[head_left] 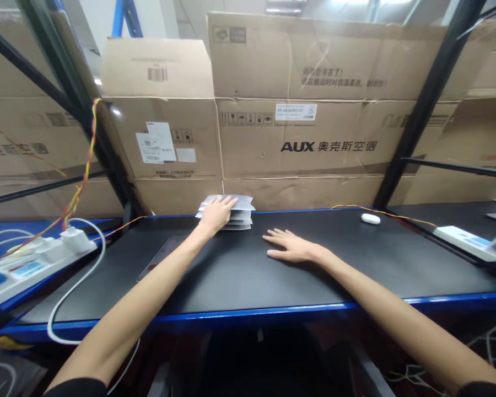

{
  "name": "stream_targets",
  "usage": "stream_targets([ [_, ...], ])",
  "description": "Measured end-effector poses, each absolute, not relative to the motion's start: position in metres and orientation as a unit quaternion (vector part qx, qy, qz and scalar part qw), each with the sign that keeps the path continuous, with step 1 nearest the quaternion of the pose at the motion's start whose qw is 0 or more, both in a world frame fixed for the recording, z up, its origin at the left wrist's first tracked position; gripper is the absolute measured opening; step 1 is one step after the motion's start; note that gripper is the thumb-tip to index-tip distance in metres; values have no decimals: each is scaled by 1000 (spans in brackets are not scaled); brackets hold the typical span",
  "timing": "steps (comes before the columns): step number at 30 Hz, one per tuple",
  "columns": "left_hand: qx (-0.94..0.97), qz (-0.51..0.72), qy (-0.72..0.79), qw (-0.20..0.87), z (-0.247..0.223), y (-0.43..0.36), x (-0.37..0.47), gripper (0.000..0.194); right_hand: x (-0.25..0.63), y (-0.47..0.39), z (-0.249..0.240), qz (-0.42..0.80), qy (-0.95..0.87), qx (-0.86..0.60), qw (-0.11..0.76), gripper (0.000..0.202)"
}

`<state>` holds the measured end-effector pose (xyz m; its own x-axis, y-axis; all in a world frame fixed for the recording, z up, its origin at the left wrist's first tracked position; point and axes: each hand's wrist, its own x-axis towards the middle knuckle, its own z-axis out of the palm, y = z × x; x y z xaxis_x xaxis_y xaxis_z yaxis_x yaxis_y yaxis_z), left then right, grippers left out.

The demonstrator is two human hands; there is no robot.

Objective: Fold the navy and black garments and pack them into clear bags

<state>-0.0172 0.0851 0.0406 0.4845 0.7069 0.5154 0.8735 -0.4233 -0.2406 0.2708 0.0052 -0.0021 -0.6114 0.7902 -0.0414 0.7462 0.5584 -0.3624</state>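
At the back edge of the black tabletop [240, 275] is a stack of thin, pale, flat packets [242, 216], its layers slightly uneven. My left hand [218, 213] lies across the top of this stack, fingers stretched out over the upper sheet; its thumb is hard to make out. To the right of the stack, my right hand [291, 246] rests palm down on the tabletop with fingers spread, holding nothing. A dark, flat, phone-like object [159, 256] is partly covered by my left forearm.
Large cardboard boxes [326, 143] wall off the back. A small white case [371, 219] sits at the right rear. Power strips [465, 242] with cables flank both sides, and a white cable [58, 309] loops over the front left edge. Black metal posts [425, 105] rise at both sides.
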Motion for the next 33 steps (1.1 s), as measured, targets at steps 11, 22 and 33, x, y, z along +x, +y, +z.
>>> stream_targets([
  [11,-862,-166,-351,326,14,-18,34,49,320,17,-1,184,-835,-514,61,78],
  [22,-937,-121,-300,134,-5,-11,47,51,326,26,-6,158,-841,-514,57,53],
  [33,-964,-93,-244,42,18,1,-37,84,331,24,-2,167,-836,-521,45,59],
])
